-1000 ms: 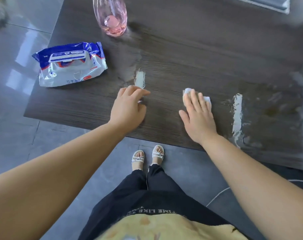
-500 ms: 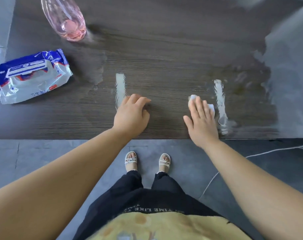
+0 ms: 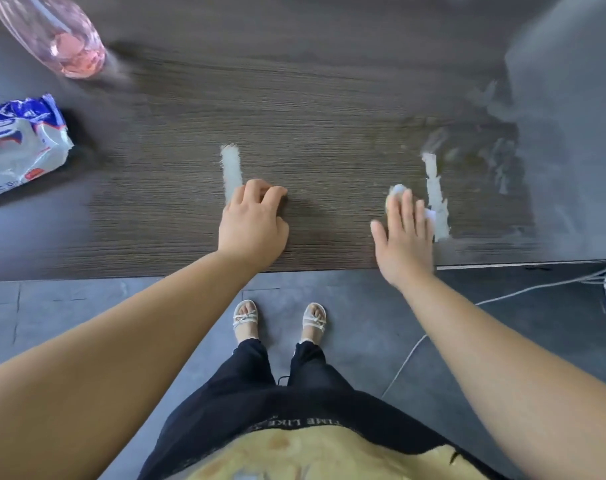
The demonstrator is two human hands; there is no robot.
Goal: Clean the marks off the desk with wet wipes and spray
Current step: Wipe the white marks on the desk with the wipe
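Hands first: my right hand (image 3: 403, 244) lies flat, fingers straight, pressing the wipe (image 3: 396, 190) onto the worktop (image 3: 329, 98); my left hand (image 3: 253, 230) rests loosely curled, holding nothing. White streak (image 3: 436, 202) sits just right of the wipe, so I'd sweep across it with firm, even, overlapping passes. Second streak (image 3: 231, 168) waits left of the wipe, pack (image 3: 21, 147) and bottle (image 3: 62, 36) far left. Wet sheen (image 3: 495, 157) beyond-right of the wipe; cable (image 3: 502, 296) on the grey floor (image 3: 87, 306).
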